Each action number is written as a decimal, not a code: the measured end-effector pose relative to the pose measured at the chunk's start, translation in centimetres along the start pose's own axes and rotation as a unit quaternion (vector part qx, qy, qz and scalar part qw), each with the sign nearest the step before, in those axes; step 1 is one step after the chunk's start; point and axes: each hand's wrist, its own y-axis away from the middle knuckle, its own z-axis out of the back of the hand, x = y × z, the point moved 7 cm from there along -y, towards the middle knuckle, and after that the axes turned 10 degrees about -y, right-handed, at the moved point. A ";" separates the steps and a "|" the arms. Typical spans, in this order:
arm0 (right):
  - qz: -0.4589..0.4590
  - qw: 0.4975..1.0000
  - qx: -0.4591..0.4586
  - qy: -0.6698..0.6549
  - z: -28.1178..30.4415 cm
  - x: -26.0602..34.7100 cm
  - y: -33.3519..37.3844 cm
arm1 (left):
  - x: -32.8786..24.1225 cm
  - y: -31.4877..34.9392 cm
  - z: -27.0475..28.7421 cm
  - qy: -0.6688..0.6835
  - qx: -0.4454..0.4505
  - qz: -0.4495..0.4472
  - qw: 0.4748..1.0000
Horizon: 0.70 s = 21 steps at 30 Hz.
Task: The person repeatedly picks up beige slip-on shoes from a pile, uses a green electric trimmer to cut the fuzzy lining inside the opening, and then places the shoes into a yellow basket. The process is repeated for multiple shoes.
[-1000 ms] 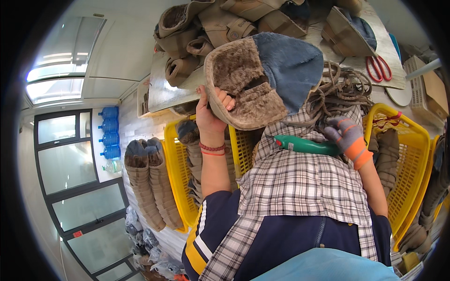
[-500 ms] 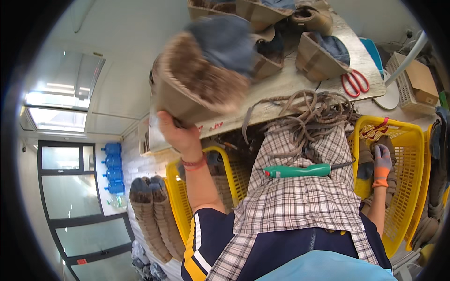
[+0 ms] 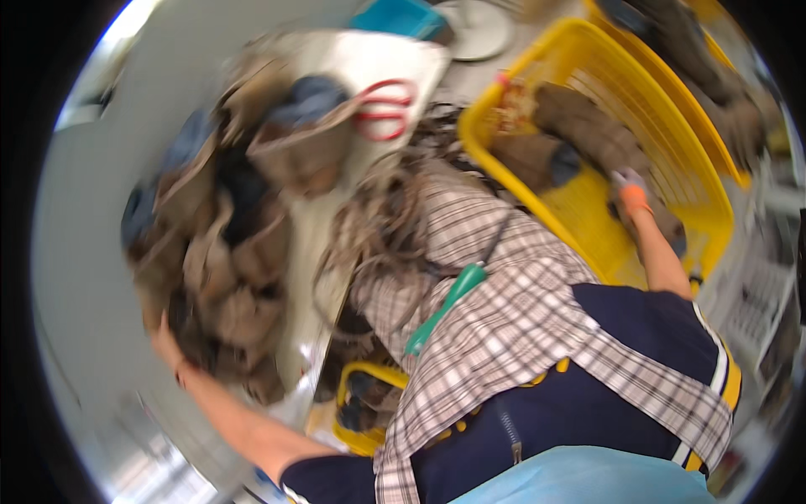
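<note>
My left hand (image 3: 172,349) reaches to the outer edge of a heap of brown, fur-lined, cap-like pieces (image 3: 243,319). Its fingers are smeared by motion and partly hidden by the heap, so its grip is unclear. Several of these pieces show blue cloth parts. Inside the yellow basket (image 3: 579,252) at the right, my right hand (image 3: 630,189), in a glove with an orange cuff, is closed on a brown cap-like piece (image 3: 663,223). More brown pieces (image 3: 588,126) lie in that basket. A green corded hand tool (image 3: 449,307) rests on my checked apron.
Red-handled scissors (image 3: 386,109) lie on the white table (image 3: 420,63) beside the heap. Brown strips (image 3: 378,202) hang tangled over the table edge and my lap. A second yellow basket (image 3: 357,441) stands below the table. A blue bin (image 3: 399,18) is at the far side.
The view has swung to the right. My left hand has moved with the fur-lined piece from above the table to the heap. My right hand is still in the basket.
</note>
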 end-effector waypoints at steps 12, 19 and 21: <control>-0.136 0.899 0.369 0.191 -18.8 -8.4 -3.9 | -6.3 12.7 5.3 0.136 -0.128 0.039 0.982; -0.001 0.838 0.438 0.326 -25.8 -2.8 -4.0 | -15.6 24.8 8.5 0.267 -0.086 -0.008 0.960; -0.262 0.914 0.289 -0.110 -24.5 -4.3 -4.0 | -17.5 27.0 8.5 0.332 -0.049 0.003 0.942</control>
